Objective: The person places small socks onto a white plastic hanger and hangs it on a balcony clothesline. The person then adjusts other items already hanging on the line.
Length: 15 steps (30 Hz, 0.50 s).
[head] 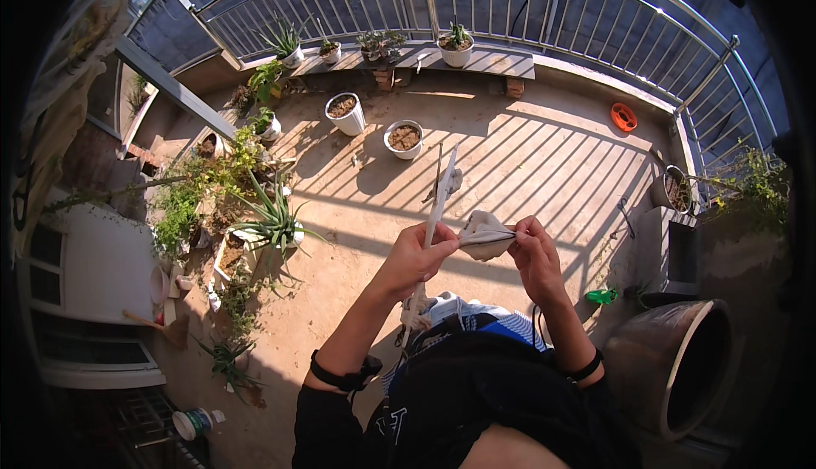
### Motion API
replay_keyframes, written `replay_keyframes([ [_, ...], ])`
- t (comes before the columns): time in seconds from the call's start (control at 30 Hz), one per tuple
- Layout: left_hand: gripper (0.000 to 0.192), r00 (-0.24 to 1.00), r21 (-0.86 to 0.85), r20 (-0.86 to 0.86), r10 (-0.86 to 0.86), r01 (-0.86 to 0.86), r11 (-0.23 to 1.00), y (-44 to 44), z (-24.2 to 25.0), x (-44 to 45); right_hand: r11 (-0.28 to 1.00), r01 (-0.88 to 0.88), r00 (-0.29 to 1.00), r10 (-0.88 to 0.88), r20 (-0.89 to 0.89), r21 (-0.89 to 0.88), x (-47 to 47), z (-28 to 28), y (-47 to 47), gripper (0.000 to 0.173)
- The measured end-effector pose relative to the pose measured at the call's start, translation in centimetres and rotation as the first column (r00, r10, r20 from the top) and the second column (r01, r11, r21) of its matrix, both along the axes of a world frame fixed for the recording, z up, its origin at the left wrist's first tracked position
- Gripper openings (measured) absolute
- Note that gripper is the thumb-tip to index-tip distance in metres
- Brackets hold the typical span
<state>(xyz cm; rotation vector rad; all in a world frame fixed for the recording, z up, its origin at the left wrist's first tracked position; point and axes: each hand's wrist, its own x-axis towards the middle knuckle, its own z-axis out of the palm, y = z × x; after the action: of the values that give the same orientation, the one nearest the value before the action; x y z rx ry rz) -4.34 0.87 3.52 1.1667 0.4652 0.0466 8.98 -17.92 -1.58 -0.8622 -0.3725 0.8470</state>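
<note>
Between my two hands a small piece of pale cloth [486,234] with a dark edge is stretched. My left hand [417,259] pinches its left end between thumb and fingers and also holds a long, thin pale strip or stick [436,204], which runs up past the hand and down toward my lap. A thin dark rod shows beside its upper part. My right hand [537,259] pinches the cloth's right end. Striped and blue fabric [503,327] lies at my waist. Beyond my hands, a crumpled grey cloth [454,183] lies on the floor.
Soil-filled white pots [403,139] stand ahead, below a low shelf [497,63] with potted plants. An aloe plant [275,217] and other greenery are at left. A large brown jar [669,367] lies at right, near a green object [601,295]. A metal railing [574,20] bounds the far side.
</note>
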Motion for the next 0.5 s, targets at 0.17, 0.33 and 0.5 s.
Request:
replay_keyframes([
  [0.17, 0.008, 1.0, -0.03, 0.022, -0.01, 0.011, 0.999, 0.2, -0.2, -0.2, 0.996, -0.081, 0.996, 0.082, -0.03, 0.02, -0.4, 0.4, 0.1, 0.005],
  [0.33, 0.011, 1.0, -0.129, 0.018, -0.026, 0.028, 0.991, 0.2, 0.1, -0.2, 0.994, -0.1, 0.995, 0.1, 0.002, 0.05, -0.7, 1.2, 0.8, 0.01],
  [0.5, 0.028, 1.0, -0.098, 0.02, -0.007, 0.009, 0.995, 0.2, 0.2, 0.1, 0.988, -0.141, 0.99, 0.139, 0.039, 0.063, -1.0, 1.2, 0.6, 0.011],
])
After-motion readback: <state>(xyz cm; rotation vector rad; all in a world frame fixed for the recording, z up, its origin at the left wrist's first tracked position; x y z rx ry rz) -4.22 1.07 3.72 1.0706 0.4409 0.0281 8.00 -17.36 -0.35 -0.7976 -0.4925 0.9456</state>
